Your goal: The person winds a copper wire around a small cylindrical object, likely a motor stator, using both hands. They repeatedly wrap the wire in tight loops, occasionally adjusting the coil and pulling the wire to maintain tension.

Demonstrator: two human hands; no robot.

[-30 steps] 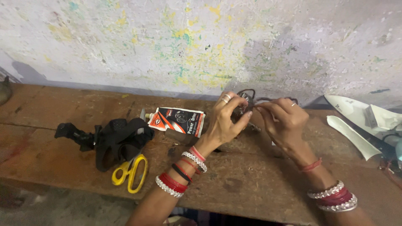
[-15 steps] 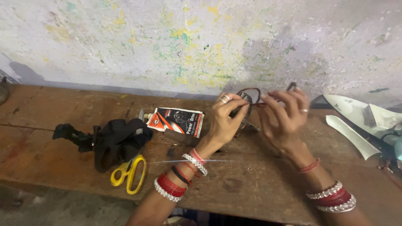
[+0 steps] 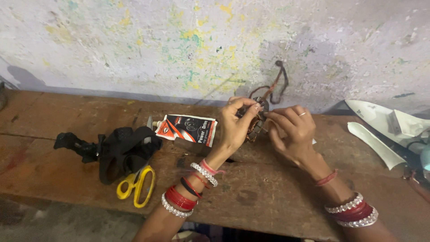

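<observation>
Gripping a wound copper coil (image 3: pixel 253 122) in 2 hands, left (image 3: pixel 235 127), right (image 3: pixel 291 134), above wooden bench (image 3: pixel 268 201), glue tube (image 3: pixel 187 129) beside.

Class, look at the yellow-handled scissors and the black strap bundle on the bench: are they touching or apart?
Touching. The head view shows the black strap bundle lying over the blade end of the yellow-handled scissors, with no gap between them.

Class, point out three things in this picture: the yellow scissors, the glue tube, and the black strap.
yellow scissors (image 3: pixel 142 183): head view, on a handle loop.
glue tube (image 3: pixel 188 129): head view, mid-body.
black strap (image 3: pixel 127 144): head view, on the folded bundle.
</observation>
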